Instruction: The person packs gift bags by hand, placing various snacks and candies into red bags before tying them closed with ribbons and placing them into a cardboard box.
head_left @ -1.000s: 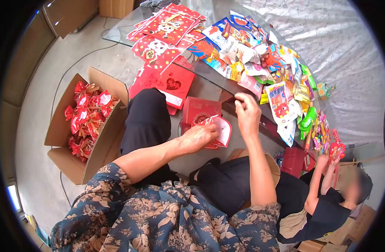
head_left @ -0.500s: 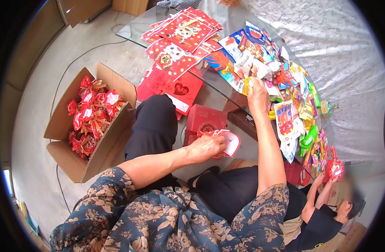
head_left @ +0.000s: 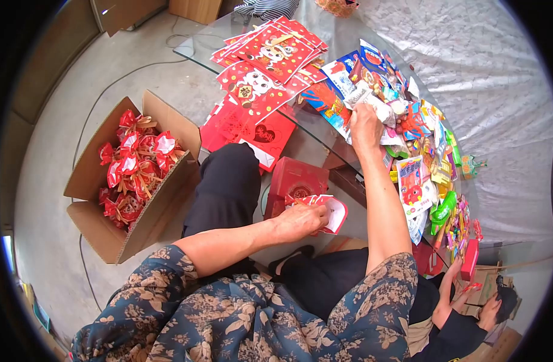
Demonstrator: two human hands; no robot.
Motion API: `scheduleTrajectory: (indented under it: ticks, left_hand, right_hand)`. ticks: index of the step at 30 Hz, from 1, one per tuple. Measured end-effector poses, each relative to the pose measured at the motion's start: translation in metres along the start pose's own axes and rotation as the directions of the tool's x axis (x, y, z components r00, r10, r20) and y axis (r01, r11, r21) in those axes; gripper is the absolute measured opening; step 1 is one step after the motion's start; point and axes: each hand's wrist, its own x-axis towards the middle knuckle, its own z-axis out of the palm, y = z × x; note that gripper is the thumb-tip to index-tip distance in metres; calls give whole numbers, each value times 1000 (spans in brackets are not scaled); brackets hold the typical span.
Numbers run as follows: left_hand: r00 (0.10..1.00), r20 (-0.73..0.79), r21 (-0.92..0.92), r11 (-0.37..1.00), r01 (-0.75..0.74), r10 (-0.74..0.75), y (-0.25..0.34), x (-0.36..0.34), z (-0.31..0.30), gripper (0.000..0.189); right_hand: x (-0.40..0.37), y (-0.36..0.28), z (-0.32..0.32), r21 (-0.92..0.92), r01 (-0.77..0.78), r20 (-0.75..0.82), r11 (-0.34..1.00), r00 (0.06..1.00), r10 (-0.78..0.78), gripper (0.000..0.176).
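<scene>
In front of my lap, my left hand point(head_left: 299, 222) grips a small red gift bag point(head_left: 336, 214) whose white inside shows at its mouth. My right hand point(head_left: 366, 128) is at the near left part of a heap of wrapped snacks point(head_left: 418, 136) on the glass table. Its fingers are closed on a white snack packet point(head_left: 378, 107). Beside the heap lies a stack of red printed bags point(head_left: 276, 51) with cartoon figures. A red box point(head_left: 296, 181) stands just behind my left hand.
To my left is an open cardboard box point(head_left: 159, 211) filled with tied red bags point(head_left: 132, 163). Red heart-printed bags point(head_left: 265, 134) lie near my knee, by the glass table edge point(head_left: 325, 137). Another person point(head_left: 454, 320) sits at right, hands near a red box point(head_left: 469, 259).
My right hand has moved slightly up, from a yellow packet to a white one. My left hand keeps the red bag. The other person's hands have lowered from a round red item.
</scene>
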Motion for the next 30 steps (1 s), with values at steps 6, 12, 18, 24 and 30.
scheduleTrajectory:
  ticks: [6, 12, 18, 24, 30]
  left_hand:
    - [1000, 27, 24, 1000, 12, -12, 1, -1, -6, 8]
    - [1000, 26, 32, 999, 13, -14, -3, -3, 2, 9]
    - [996, -40, -9, 996, -84, 83, -7, -6, 2, 11]
    - [998, -13, -16, 998, -56, 56, -7, -15, 3, 9]
    - [994, 98, -19, 999, -42, 44, -3, -24, -4, 10]
  right_hand:
    - [19, 2, -20, 476, -231, -99, 848, 945, 312, 16]
    - [13, 7, -65, 870, -301, 43, 391, 835, 548, 13]
    - [-54, 0, -126, 934, -305, 172, 184, 839, 516, 10]
    - [-158, -6, -163, 869, -404, 267, 286, 869, 416, 13]
    - [-225, -17, -186, 813, -499, 358, 299, 834, 420, 13]
